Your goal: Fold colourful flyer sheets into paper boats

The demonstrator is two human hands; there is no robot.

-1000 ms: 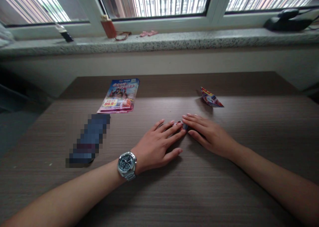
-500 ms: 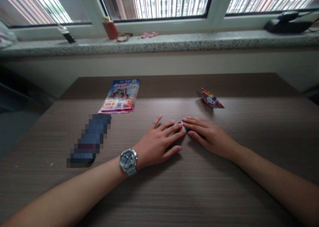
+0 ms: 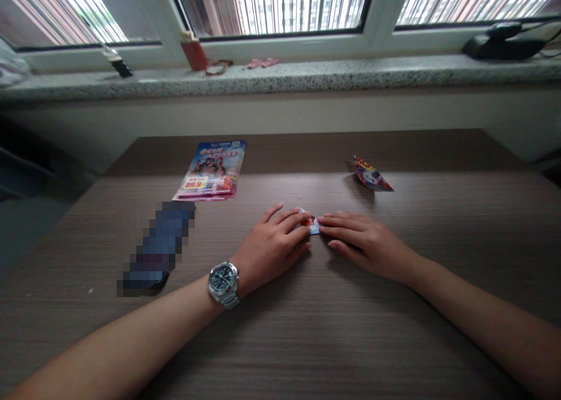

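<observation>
A small folded piece of printed paper (image 3: 314,227) lies on the table between my hands, mostly covered by fingers. My left hand (image 3: 275,245), with a metal watch (image 3: 223,280) at its wrist, has its fingers bent over the paper's left part and holds it down. From the other side, the closely set fingertips of my right hand (image 3: 366,239) hold the paper's right edge against the tabletop. That hand's thumb sits lower, a little away from the paper. Beyond my right hand stands a folded paper shape (image 3: 371,175) with colourful print and pointed ends.
A stack of printed flyers (image 3: 214,169) lies at the back left of the wooden table (image 3: 280,335). In front of it is a dark, pixelated object (image 3: 160,245). On the stone sill (image 3: 333,77) are a red box (image 3: 194,54), pink items (image 3: 263,63) and a black device (image 3: 504,42) with cables.
My left hand has drawn back slightly to the left, its fingers and thumb more gathered. More of the small folded paper shows between my hands. My right hand has barely moved.
</observation>
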